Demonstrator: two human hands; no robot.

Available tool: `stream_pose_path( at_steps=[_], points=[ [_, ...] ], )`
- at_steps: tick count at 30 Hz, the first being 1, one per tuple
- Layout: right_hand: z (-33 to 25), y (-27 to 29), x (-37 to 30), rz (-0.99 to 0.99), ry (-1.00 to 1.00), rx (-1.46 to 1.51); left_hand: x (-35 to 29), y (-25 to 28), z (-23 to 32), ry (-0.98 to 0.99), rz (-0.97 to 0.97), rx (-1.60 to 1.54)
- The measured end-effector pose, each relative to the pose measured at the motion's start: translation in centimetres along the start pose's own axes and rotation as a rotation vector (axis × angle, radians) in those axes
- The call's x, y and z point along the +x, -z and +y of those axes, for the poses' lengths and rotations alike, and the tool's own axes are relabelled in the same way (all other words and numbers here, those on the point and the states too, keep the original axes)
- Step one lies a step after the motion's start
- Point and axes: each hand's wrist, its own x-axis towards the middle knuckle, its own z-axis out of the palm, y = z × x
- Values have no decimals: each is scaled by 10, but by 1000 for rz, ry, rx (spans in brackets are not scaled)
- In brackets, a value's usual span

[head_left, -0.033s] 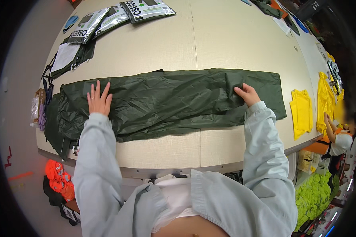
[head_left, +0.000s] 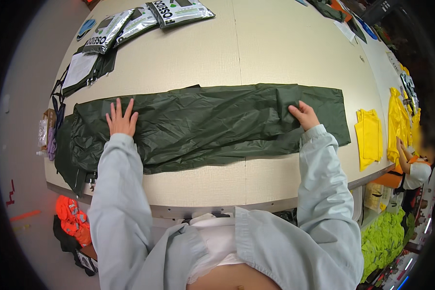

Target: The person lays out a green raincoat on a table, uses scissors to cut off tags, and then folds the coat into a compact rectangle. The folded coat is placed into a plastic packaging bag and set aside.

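A dark green waterproof garment (head_left: pixel 203 128), wrinkled and folded into a long strip, lies across the near part of the table. My left hand (head_left: pixel 122 121) rests flat on its left part, fingers spread. Toward the right end, my right hand (head_left: pixel 305 116) pinches a fold of the same fabric between thumb and fingers. At the left end, a loose corner of the cloth hangs at the table's near edge, beside some small metal fittings (head_left: pixel 91 182).
Silver printed packages (head_left: pixel 179 12) lie at the far left, near a paper sheet (head_left: pixel 79 68) on dark cloth. Folded yellow fabric (head_left: pixel 369 137) sits right of the garment. Farther right, another person (head_left: pixel 413 169) handles a yellow garment (head_left: pixel 395 123). Orange (head_left: pixel 72 220) and lime (head_left: pixel 384 244) piles flank the table below.
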Motion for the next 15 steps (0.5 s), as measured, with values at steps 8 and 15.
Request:
stream_pose_path(
  at_steps=[8, 15],
  points=[
    [30, 11, -12, 132, -167, -361, 17, -59, -24, 344, -148, -10],
    [28, 58, 55, 196, 234, -275, -2, -14, 10, -236, 249, -224]
  ],
)
